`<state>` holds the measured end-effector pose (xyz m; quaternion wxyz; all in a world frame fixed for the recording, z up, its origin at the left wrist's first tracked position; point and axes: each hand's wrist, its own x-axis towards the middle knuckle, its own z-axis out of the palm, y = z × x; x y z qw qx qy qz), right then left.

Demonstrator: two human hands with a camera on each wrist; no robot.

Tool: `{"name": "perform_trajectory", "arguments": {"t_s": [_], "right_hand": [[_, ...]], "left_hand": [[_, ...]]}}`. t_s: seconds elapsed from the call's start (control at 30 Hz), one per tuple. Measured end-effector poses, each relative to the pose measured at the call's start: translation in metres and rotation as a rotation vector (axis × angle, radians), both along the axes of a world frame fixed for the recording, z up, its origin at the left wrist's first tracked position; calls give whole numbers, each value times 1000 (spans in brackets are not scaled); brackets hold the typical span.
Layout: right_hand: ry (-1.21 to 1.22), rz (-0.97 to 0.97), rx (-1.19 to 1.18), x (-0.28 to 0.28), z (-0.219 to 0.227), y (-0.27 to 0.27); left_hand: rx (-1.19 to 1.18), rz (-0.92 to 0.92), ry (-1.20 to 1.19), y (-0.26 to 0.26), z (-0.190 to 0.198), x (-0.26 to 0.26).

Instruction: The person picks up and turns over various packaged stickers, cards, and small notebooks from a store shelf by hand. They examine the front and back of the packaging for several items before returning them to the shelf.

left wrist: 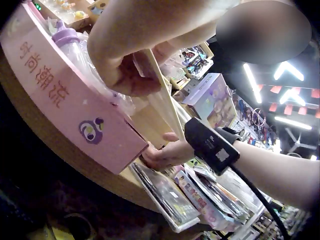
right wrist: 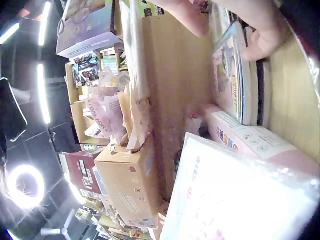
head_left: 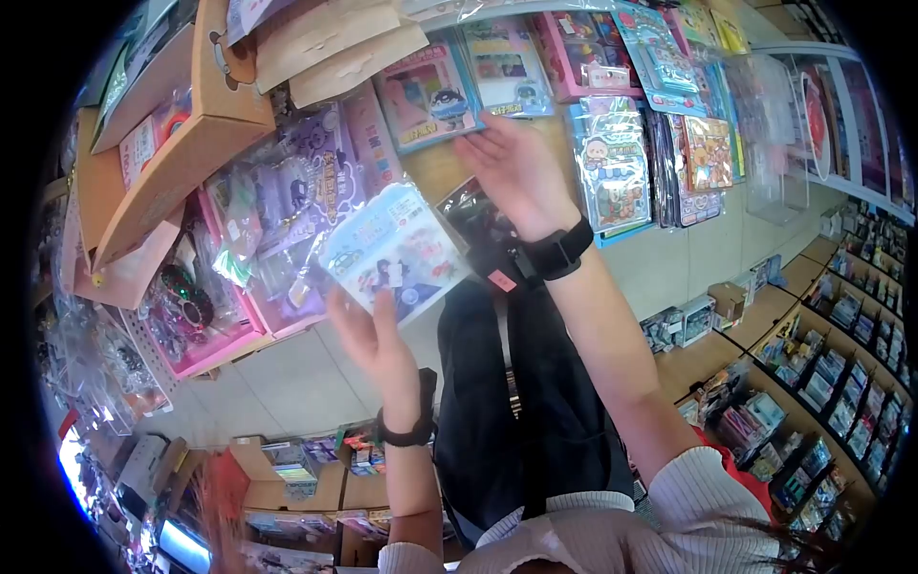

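My left hand (head_left: 378, 349) pinches the lower edge of a light blue plastic-wrapped packet (head_left: 397, 251) printed with a car and figures. Its white back (right wrist: 235, 200) faces the right wrist camera, and in the left wrist view the packet (left wrist: 165, 92) is seen nearly edge-on. Farther right, my right hand (head_left: 524, 177) reaches over the wooden table with its fingers fairly straight. Those fingertips are right at the lower corner of a blue-edged packet (head_left: 426, 91), which lies beside a similar one (head_left: 505, 67). A dark plastic-wrapped packet (head_left: 478, 215) lies partly under the right wrist.
On the left, a pink display box (head_left: 263, 320) holds purple packets, and an orange cardboard box (head_left: 182, 143) stands behind. Brown paper packets (head_left: 335, 43) lie at the back. Stacked sticker packs (head_left: 612, 163) line the right, near a clear plastic stand (head_left: 775, 134).
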<state>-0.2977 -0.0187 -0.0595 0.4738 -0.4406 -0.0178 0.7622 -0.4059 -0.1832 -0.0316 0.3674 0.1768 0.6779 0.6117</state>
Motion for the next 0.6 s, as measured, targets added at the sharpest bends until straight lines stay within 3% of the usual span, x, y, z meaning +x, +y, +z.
{"name": "perform_trajectory", "arguments": {"t_s": [0.07, 0.33, 0.5, 0.6], "right_hand": [[13, -5, -36, 0, -5, 2], [183, 275, 146, -12, -7, 20], [156, 191, 66, -5, 12, 26], [279, 197, 49, 5, 18, 28]], "left_hand": [[4, -8, 3, -1, -1, -1], [-10, 14, 36, -4, -3, 0], [-16, 54, 35, -3, 3, 7], [-11, 62, 39, -1, 4, 11]]}}
